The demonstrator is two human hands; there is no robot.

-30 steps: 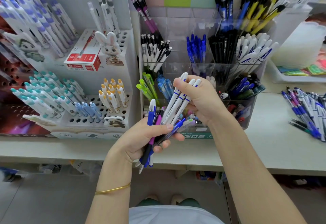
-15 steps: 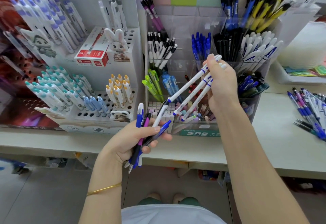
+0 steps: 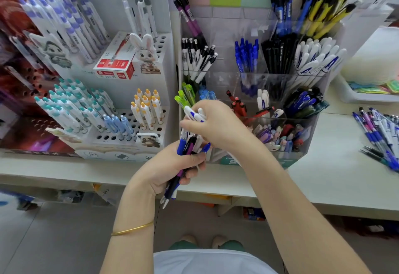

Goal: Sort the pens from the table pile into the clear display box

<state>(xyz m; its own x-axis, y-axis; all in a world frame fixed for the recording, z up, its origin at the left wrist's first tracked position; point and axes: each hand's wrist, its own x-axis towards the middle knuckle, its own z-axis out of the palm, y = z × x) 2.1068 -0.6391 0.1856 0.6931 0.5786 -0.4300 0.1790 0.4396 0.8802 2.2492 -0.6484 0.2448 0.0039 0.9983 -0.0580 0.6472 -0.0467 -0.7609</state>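
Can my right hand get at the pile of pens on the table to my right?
Probably yes: nothing lies on the table between the right hand and the pen pile. But it grips white-and-blue pens, so grabbing more looks awkward.

bright, even light; blurred, warped edges

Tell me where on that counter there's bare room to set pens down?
Best patch: bare table between the clear display box and the pen pile, in front of the white tray. A narrow front strip also runs below the white pen stand. The box's compartments are crowded. The left hand and right hand grip pens.
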